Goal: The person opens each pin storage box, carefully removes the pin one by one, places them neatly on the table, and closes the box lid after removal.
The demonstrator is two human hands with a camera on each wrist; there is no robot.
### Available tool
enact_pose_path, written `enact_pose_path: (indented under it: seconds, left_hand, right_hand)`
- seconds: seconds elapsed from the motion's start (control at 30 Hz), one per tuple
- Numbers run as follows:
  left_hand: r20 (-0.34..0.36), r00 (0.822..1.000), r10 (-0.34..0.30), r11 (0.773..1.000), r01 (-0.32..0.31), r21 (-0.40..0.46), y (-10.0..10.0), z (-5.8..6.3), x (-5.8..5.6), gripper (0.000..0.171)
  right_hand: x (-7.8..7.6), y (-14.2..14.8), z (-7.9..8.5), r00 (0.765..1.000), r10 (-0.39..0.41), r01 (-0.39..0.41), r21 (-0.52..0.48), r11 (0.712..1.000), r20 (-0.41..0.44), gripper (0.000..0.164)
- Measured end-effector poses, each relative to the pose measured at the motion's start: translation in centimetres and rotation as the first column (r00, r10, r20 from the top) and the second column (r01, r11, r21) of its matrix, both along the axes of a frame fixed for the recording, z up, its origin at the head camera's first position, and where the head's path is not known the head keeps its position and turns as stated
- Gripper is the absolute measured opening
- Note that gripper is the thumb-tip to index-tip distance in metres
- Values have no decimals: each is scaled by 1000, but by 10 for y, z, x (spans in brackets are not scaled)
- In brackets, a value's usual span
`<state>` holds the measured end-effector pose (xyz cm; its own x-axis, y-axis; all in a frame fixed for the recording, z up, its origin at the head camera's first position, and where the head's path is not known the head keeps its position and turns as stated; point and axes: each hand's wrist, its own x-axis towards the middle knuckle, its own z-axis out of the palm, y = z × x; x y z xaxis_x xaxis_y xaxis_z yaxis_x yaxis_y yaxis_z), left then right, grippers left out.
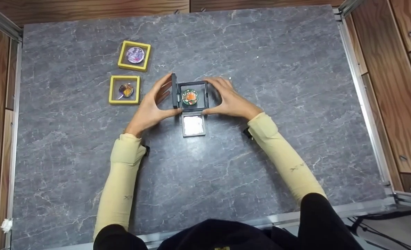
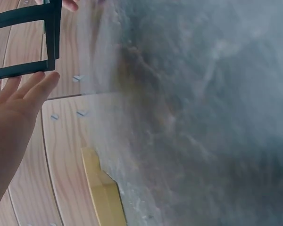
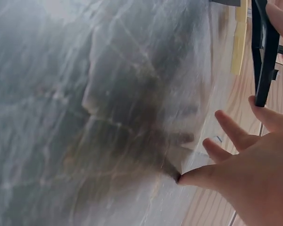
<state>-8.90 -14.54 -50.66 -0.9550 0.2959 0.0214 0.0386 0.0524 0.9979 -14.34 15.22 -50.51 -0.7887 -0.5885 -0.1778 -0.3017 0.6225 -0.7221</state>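
Note:
A black hinged display frame (image 1: pixel 205 107) stands opened out between both hands, its left half upright like a raised lid. In its clear right half lies a round green badge (image 1: pixel 190 97) with an orange picture. My left hand (image 1: pixel 151 107) grips the raised half, thumb at the near corner and fingers along its outer side. My right hand (image 1: pixel 231 100) holds the right edge between thumb and fingers. In the left wrist view, fingertips meet the rim of the dark frame (image 2: pixel 51 42). From the right wrist, a fingertip touches the end of the black frame (image 3: pixel 266 61).
Two yellow-rimmed display frames lie to the left, an upper one (image 1: pixel 121 64) with a purple round badge and a lower one (image 1: pixel 111 90) with a multicoloured badge. A grey-rimmed square (image 1: pixel 193 135) with a bright white middle lies just on the near side of the black frame.

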Motion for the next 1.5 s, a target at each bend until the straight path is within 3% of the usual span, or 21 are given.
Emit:
enact_pose_path:
  seconds: [0.43, 0.63, 1.2, 1.37, 1.5]
  left_hand:
    - [56, 998, 2, 1000, -3, 10, -2, -7, -1, 109]
    - [78, 997, 4, 1000, -6, 26, -2, -8, -2, 109]
    - [68, 997, -24, 996, 30, -90, 2, -2, -7, 109]
    - [71, 997, -26, 989, 36, -147, 4, -1, -7, 107]
    - [71, 997, -30, 983, 42, -177, 5, -3, -6, 107]
  right_hand:
    - [-2, -5, -9, 999, 18, -16, 98, 995, -26, 114]
    - [-2, -5, -11, 1000, 30, -30, 105, 994, 8, 115]
    - [-3, -4, -9, 997, 79, -83, 192, 978, 25, 110]
    - [-3, -7, -4, 998, 53, -57, 202, 978, 27, 100]
    - [-2, -15, 2, 999, 1, 5, 181, 984, -32, 87]
